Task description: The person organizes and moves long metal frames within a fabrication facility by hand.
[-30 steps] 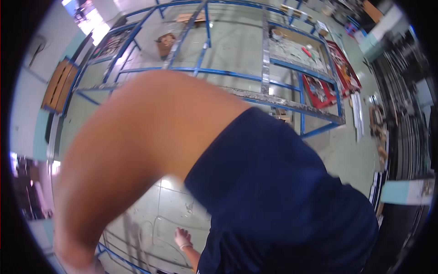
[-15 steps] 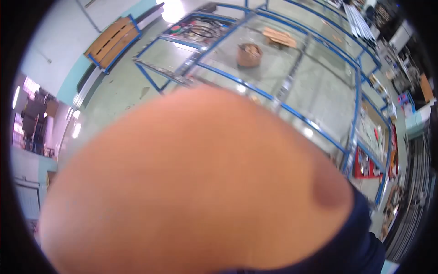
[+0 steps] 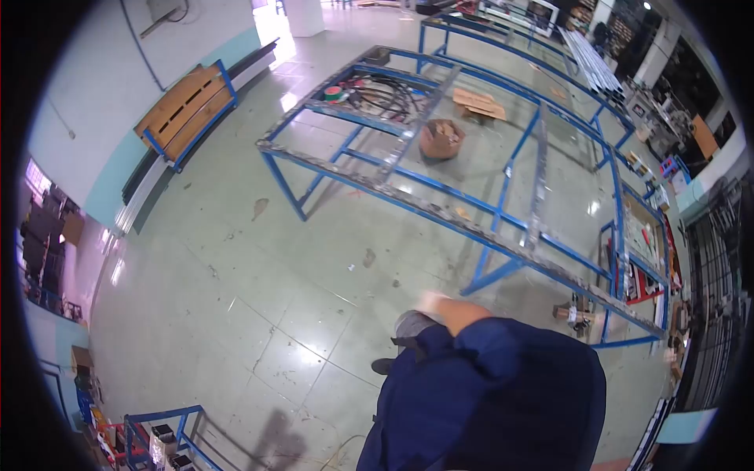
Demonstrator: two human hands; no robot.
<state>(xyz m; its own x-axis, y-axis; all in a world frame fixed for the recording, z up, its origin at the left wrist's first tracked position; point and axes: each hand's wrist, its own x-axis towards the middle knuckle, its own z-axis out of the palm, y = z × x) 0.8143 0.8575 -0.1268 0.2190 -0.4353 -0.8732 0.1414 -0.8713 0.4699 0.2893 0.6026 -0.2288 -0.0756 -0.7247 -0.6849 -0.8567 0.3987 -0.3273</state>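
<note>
A bare forearm comes out of a short dark blue sleeve (image 3: 503,345) near the lower middle. It appears to be my right arm, and my right hand (image 3: 433,302) at its end is smeared by motion, so its fingers cannot be made out. No held object shows there. The nearest thing is the blue metal frame table (image 3: 495,276), whose near leg stands just beyond the hand without visible contact. Below the hand show a grey shape and a dark shoe tip (image 3: 382,366) on the floor. My left hand is out of view.
A brown carton (image 3: 442,141) and flat cardboard (image 3: 479,104) lie within the frame table's outline. Coiled black cables (image 3: 389,98) rest on its far left corner. A wooden-slatted rack (image 3: 188,106) leans by the left wall. Another blue frame (image 3: 165,416) stands lower left.
The large blurred expanse of bare skin that covered the lower view is gone. The floor, my torso and the table's near edge now show, and the view has shifted downward.
</note>
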